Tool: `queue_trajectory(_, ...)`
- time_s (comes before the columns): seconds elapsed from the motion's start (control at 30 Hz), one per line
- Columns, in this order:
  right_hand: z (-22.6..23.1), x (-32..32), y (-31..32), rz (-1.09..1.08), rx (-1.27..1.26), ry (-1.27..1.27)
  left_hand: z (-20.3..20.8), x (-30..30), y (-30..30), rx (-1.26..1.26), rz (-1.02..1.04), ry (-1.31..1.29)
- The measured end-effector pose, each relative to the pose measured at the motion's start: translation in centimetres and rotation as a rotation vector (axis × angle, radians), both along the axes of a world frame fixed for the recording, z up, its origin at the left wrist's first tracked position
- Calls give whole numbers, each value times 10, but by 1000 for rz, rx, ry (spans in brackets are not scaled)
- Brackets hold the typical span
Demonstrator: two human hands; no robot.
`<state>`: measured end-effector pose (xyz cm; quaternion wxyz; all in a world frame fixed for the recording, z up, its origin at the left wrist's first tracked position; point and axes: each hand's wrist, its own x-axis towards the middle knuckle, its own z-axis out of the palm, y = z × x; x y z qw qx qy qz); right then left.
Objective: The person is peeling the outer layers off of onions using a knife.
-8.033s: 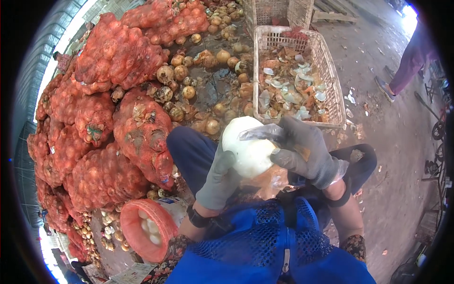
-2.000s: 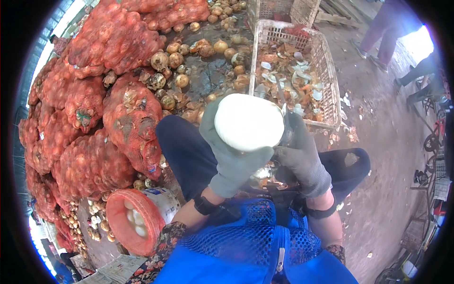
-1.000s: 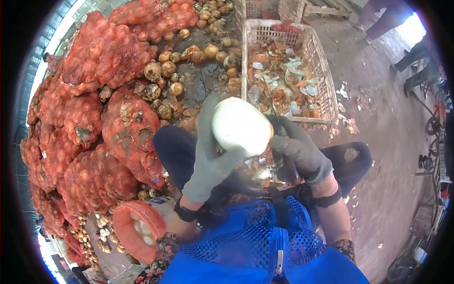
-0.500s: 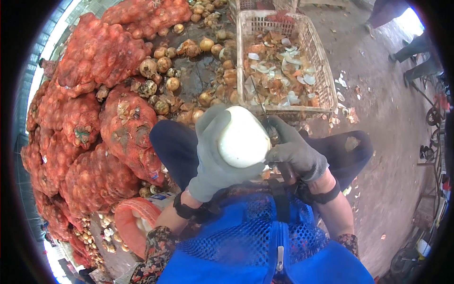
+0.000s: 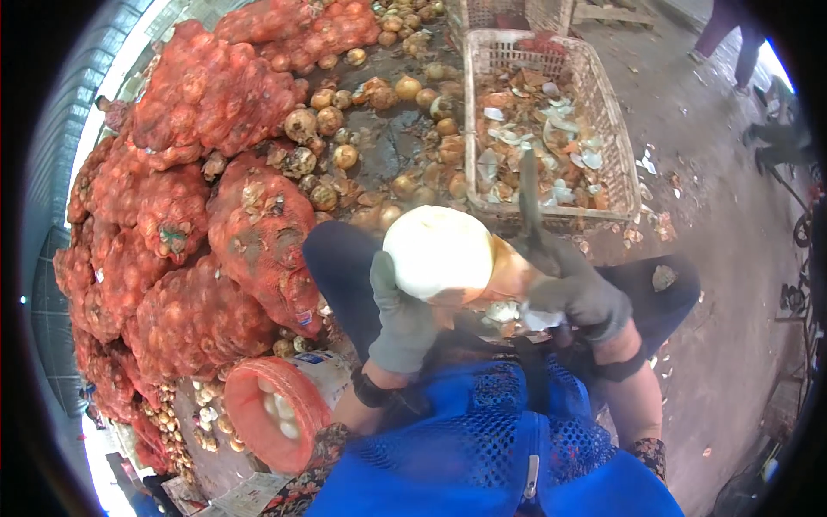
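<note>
My left hand (image 5: 401,323), in a grey glove, is closed round the lower left side of a large white onion (image 5: 437,252). The onion is bare on most of its surface. A flap of brown onion skin (image 5: 511,271) stretches from its right side to my right hand (image 5: 579,291). That hand, gloved too, grips a knife whose blurred blade (image 5: 528,189) points up and away from me. Its fingers sit at the loose skin; whether they pinch it is blurred. White and brown scraps (image 5: 502,314) lie below, between my legs.
A plastic crate (image 5: 627,185) of onion peelings stands ahead. Loose unpeeled onions (image 5: 345,156) cover the floor left of it. Red mesh sacks (image 5: 211,95) of onions are piled at the left. Beside my left arm, a red-rimmed bucket (image 5: 250,366) holds white onions. People stand at the far right.
The onion has turned, and brown skin now pulls away from its right side. My right hand has moved away from the onion, and the knife blade stands more upright. The view has shifted.
</note>
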<state>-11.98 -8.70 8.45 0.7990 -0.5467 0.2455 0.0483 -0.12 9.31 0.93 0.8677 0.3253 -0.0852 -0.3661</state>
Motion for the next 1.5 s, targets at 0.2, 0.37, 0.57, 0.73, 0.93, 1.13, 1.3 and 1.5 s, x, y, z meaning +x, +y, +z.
queue_trajectory(0.2,-41,2,-74,-188,-700,77,-35,10,12,125,69,-278)
queue_trajectory(0.37,-25,4,-66,-271,-1349,58,7,13,6,-291,-109,210)
queue_trajectory(0.57,-26,7,-8,44,-1046,-554,-1,5,12,-698,-527,622)
queue_trajectory(0.73,-31,3,-7,-26,-896,-446,7,0,14,-493,-457,519)
queue_trajectory(0.93,-7,3,-9,75,-979,-323,28,-14,10,-100,-397,189)
queue_trajectory(1.13,-4,2,-8,162,-959,-222,27,-22,6,-92,-356,195)
queue_trajectory(1.3,-34,1,-2,-33,-781,-268,19,-28,0,-107,-335,320)
queue_trajectory(1.5,-23,3,-10,153,-928,-242,27,-21,-6,-549,-538,314)
